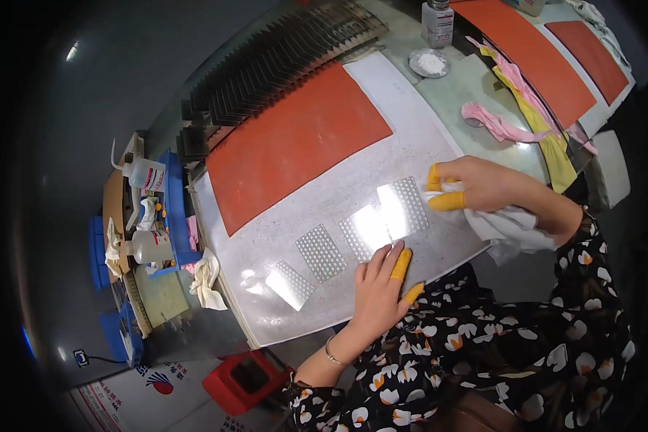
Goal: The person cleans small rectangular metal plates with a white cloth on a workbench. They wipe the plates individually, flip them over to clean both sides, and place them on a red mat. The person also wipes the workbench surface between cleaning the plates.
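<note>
Several thin, shiny rectangular sheets with a dotted pattern lie in a slanting row on the white work mat [439, 248]. My left hand [378, 288] rests open, fingers stretched out, at the near edges of the two right-hand sheets, the rightmost sheet [412, 205] and the sheet beside it [353, 229]. Yellow finger cots cover its thumb and one finger. Closed on a crumpled white cloth [515, 229], my right hand [471, 183] is at the right side of the rightmost sheet. It wears yellow finger cots too. The third sheet [321, 253] and the leftmost sheet [290, 285] lie apart, untouched.
A large orange-red mat [295, 144] lies behind the sheets, before a dark slotted rack [281, 61]. Squeeze bottles [145, 174] stand in a blue tray at left. A dish of white stuff [430, 64], a bottle [438, 25] and pink cloth [500, 124] are at far right.
</note>
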A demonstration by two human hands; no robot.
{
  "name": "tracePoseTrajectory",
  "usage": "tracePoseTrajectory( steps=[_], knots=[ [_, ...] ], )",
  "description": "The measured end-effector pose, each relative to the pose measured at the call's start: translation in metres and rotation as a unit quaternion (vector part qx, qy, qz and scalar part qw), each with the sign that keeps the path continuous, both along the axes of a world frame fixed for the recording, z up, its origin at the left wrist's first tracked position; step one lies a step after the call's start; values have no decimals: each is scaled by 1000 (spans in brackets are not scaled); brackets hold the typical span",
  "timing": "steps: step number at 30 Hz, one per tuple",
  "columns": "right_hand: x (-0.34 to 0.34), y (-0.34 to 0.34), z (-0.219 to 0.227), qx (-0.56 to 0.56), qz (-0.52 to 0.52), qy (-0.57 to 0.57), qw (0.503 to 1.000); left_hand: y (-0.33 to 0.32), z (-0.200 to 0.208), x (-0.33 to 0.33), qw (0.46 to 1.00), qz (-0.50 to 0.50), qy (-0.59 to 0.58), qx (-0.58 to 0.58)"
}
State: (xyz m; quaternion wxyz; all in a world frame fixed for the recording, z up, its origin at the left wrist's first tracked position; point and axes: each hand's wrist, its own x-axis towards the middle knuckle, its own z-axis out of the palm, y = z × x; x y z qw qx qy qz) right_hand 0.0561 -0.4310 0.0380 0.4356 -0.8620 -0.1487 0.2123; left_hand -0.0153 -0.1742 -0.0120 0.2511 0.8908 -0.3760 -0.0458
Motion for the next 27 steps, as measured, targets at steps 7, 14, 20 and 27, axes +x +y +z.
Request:
tracePoseTrajectory(
  steps=[7,14,20,27],
  knots=[
    [24,60,-29,-226,-67,-142,961,-17,-17,7,998,-7,-62,-21],
    [44,68,-57,-264,-138,-196,934,-19,-16,1,999,1,-40,-7],
    [40,74,-66,-270,-147,-193,932,-15,-22,-2,999,-5,-26,21],
    [30,80,-65,-271,-151,-185,933,-13,-22,-3,998,-6,-4,58]
  ],
)
